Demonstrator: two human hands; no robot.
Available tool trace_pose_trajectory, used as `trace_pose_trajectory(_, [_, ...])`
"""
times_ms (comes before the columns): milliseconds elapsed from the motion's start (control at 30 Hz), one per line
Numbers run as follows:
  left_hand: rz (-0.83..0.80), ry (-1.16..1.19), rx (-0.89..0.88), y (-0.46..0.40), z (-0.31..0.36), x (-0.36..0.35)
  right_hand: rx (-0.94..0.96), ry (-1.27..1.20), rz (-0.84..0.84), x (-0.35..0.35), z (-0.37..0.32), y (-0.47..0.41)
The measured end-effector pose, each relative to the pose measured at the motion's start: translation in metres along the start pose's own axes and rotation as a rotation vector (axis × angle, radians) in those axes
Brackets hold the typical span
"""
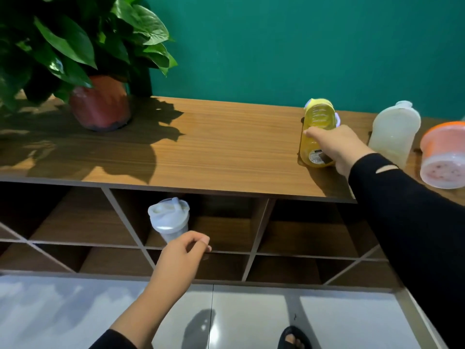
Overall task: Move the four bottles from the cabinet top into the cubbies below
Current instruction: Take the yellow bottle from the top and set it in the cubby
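Three bottles stand at the right end of the wooden cabinet top [214,147]: a yellow bottle [317,119], a cloudy white bottle [393,131] and an orange-lidded pink bottle [444,157] at the frame's edge. My right hand [334,144] is wrapped around the yellow bottle's lower half. A clear bottle with a white flip lid [169,217] stands upright in the upper middle cubby [226,230]. My left hand [182,253] hovers just in front of that bottle, fingers loosely curled and holding nothing.
A leafy potted plant [100,104] in a red pot stands at the cabinet top's left end against the green wall. More cubbies with slanted dividers lie left and right. Glossy floor tiles and my sandalled foot [293,340] show below.
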State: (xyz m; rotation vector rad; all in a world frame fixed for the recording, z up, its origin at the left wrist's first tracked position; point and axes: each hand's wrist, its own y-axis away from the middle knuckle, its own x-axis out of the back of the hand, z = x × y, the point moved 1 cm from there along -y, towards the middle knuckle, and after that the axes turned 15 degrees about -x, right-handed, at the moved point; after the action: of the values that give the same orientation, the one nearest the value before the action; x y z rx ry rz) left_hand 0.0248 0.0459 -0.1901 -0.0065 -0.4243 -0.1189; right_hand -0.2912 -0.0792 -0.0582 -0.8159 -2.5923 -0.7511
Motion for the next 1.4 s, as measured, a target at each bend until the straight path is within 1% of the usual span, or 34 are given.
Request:
trace_pose_trajectory(100, [0.011,0.040,-0.060,-0.001,0.020,0.006,0.015,-0.135,-0.042,0.000,0.010,0.018])
trace_pose_trajectory(167, [0.023,0.102,-0.093,0.001,0.037,0.008,0.127,-0.220,-0.082,0.000,0.028,0.047])
trace_pose_trajectory(333, [0.028,0.301,-0.228,0.023,0.079,0.004,0.388,-0.276,-0.260,-0.012,0.097,0.147])
trace_pose_trajectory(400, [-0.011,0.410,-0.274,0.038,0.091,-0.004,0.414,-0.271,-0.376,-0.026,0.128,0.178])
trace_pose_trajectory(467, [-0.049,0.462,-0.290,0.052,0.093,-0.013,0.411,-0.189,-0.457,-0.043,0.154,0.202])
trace_pose_trajectory(500, [-0.029,0.458,-0.274,0.056,0.091,-0.016,0.441,-0.140,-0.474,-0.050,0.166,0.209])
trace_pose_trajectory(567, [0.060,0.444,-0.211,0.061,0.075,-0.016,0.491,-0.022,-0.551,-0.057,0.185,0.212])
trace_pose_trajectory(600, [0.062,0.427,-0.186,0.063,0.065,-0.014,0.454,0.005,-0.632,-0.059,0.192,0.209])
trace_pose_trajectory(667, [-0.040,0.379,-0.167,0.067,0.043,-0.013,0.310,-0.004,-0.792,-0.060,0.200,0.202])
trace_pose_trajectory(700, [-0.097,0.363,-0.164,0.069,0.033,-0.012,0.262,-0.001,-0.843,-0.060,0.204,0.197])
trace_pose_trajectory(833, [-0.207,0.287,-0.144,0.063,-0.003,-0.012,0.167,0.062,-0.929,-0.067,0.211,0.180])
trace_pose_trajectory(933, [-0.258,0.253,-0.113,0.052,-0.021,-0.018,0.070,0.036,-0.896,-0.081,0.218,0.165])
trace_pose_trajectory(1100, [-0.279,0.212,-0.095,0.034,-0.042,-0.034,0.035,0.039,-0.688,-0.118,0.228,0.146])
trace_pose_trajectory(1133, [-0.268,0.197,-0.098,0.028,-0.046,-0.037,0.031,0.033,-0.675,-0.125,0.227,0.141])
trace_pose_trajectory(1267, [-0.132,0.093,-0.085,-0.001,-0.060,-0.046,0.065,-0.053,-0.616,-0.146,0.224,0.120])
trace_pose_trajectory(1400, [-0.102,0.058,-0.052,-0.029,-0.069,-0.053,0.093,-0.077,-0.571,-0.163,0.219,0.102])
